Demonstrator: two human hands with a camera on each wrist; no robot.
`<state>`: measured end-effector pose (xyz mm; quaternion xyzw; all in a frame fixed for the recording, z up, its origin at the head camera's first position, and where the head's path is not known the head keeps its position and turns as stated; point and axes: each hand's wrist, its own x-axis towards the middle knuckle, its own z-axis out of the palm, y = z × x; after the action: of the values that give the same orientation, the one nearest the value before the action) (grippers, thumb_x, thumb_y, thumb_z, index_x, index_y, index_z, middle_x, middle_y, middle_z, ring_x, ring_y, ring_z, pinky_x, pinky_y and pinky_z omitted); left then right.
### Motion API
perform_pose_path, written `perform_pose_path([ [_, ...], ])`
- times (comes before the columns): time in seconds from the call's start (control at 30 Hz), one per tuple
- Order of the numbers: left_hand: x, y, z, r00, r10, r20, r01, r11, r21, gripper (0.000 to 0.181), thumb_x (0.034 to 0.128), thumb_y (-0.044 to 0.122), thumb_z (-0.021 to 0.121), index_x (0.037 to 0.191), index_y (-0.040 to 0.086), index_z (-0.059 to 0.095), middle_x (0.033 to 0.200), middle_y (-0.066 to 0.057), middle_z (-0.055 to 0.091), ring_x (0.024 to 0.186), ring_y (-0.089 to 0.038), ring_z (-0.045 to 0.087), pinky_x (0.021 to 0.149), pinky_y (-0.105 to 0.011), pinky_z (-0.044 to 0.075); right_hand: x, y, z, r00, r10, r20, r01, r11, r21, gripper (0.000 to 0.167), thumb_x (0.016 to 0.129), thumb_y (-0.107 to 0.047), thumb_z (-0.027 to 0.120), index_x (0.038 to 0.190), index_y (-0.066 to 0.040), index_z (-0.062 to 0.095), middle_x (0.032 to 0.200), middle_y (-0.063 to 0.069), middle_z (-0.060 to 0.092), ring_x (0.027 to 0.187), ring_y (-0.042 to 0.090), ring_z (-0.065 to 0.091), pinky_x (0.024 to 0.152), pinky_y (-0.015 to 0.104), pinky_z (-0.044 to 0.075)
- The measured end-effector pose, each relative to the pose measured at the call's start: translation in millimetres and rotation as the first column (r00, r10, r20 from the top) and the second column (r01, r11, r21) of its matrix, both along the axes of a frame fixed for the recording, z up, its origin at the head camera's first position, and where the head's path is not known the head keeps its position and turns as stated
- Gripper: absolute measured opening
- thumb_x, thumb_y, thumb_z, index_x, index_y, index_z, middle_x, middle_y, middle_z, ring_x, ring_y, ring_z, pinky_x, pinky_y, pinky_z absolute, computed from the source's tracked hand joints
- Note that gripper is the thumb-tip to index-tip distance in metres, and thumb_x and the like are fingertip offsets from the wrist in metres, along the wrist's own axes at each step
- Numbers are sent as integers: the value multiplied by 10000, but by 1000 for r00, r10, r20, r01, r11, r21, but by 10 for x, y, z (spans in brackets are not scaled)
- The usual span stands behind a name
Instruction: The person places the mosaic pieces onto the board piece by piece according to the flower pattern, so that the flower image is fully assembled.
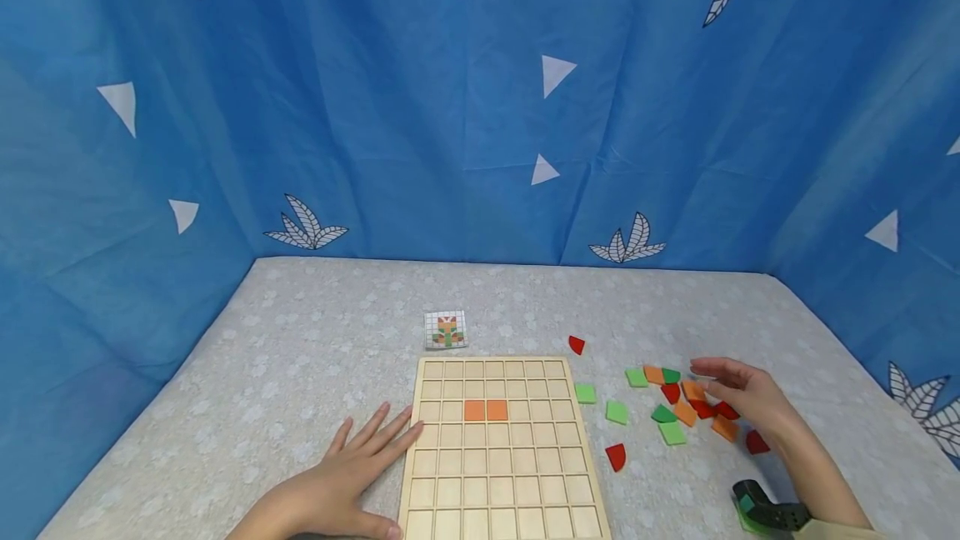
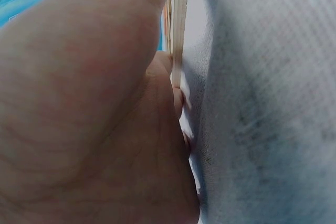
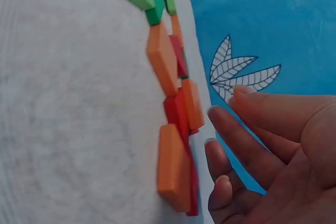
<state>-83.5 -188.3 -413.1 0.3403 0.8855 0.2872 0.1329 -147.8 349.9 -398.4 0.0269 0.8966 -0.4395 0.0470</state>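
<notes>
A pale wooden grid board (image 1: 519, 463) lies in the middle of the table, with two orange square tiles (image 1: 475, 411) side by side in its upper cells. My left hand (image 1: 343, 480) rests spread at the board's left side, fingertips and thumb on its edge; the left wrist view shows mostly the palm (image 2: 94, 108) and the board's thin edge (image 2: 179, 30). At the right, my right hand (image 1: 753, 400) hovers over loose pieces, fingers relaxed and slightly bent. In the right wrist view an orange tile (image 3: 173, 169) lies apart from these fingers (image 3: 247, 148), which hold nothing.
A small pattern card (image 1: 446, 330) lies beyond the board. Light green squares (image 1: 617, 412), red quarter-round pieces (image 1: 616, 457) and dark green pieces (image 1: 663, 414) are scattered right of the board. A black wristband (image 1: 768, 509) is on the right wrist. Blue curtains (image 1: 450, 107) surround the table.
</notes>
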Motion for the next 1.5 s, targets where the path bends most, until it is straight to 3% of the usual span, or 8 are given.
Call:
perform_pose_path([
  [0.17, -5, 3, -7, 1000, -4, 0, 4, 1000, 6, 1015, 728, 618, 665, 1511, 172, 197, 1546, -115, 90, 1360, -435, -22, 897, -746, -62, -6, 19, -55, 999, 47, 10, -47, 999, 12, 410, 921, -96, 598, 1268, 99, 499, 1215, 258, 550, 929, 143, 568, 721, 232, 489],
  [0.43, -14, -4, -10, 1000, -5, -1, 5, 1000, 10, 1021, 727, 613, 669, 1513, 176, 186, 1548, -109, 80, 1359, -435, -23, 902, -740, -64, -12, -28, -114, 999, 3, -39, 1, 995, 100, 360, 874, 39, 595, 1229, 78, 552, 1091, 200, 584, 847, 216, 521, 652, 224, 482],
  [0.77, -6, -8, -1, 1000, -4, 10, 4, 1000, 14, 1024, 722, 594, 687, 1512, 175, 189, 1547, -112, 81, 1359, -434, -25, 899, -742, -59, 0, -15, -129, 992, -126, -21, 127, 991, 29, 400, 924, -152, 610, 1242, 78, 532, 1021, 176, 628, 767, 148, 597, 611, 199, 491],
  [1.03, -14, -11, -12, 1000, -10, -3, 10, 1000, 22, 1004, 735, 593, 678, 1512, 184, 192, 1549, -103, 85, 1358, -438, -19, 898, -746, -48, -26, 50, -177, 986, -164, -27, 164, 986, 0, 487, 933, -281, 598, 1269, 63, 516, 1098, 189, 635, 784, 1, 570, 628, 182, 486],
  [1.23, -23, -3, -44, 1000, 1, 7, -1, 1000, 22, 1010, 732, 599, 677, 1513, 186, 186, 1550, -94, 77, 1364, -424, -28, 902, -736, -80, -32, 61, -158, 978, -208, -20, 208, 978, 1, 496, 938, -298, 585, 1273, 61, 512, 1097, 182, 630, 783, 19, 561, 615, 172, 480],
  [1.33, -24, -4, -45, 1000, 0, 4, 0, 1000, 14, 1009, 735, 608, 669, 1514, 190, 182, 1550, -89, 76, 1366, -415, -28, 907, -732, -73, -35, 33, -120, 969, -243, -37, 242, 970, -33, 495, 934, -301, 593, 1263, 61, 519, 1047, 123, 642, 764, -17, 556, 627, 148, 480],
  [1.5, -25, -13, -29, 1000, -10, -9, 10, 1000, 12, 1000, 738, 609, 665, 1512, 186, 193, 1550, -99, 87, 1359, -437, -10, 899, -745, -41, -31, -53, -23, 956, -284, -74, 271, 951, -145, 490, 917, -314, 616, 1247, 40, 534, 950, -96, 620, 774, -22, 556, 669, 157, 491],
])
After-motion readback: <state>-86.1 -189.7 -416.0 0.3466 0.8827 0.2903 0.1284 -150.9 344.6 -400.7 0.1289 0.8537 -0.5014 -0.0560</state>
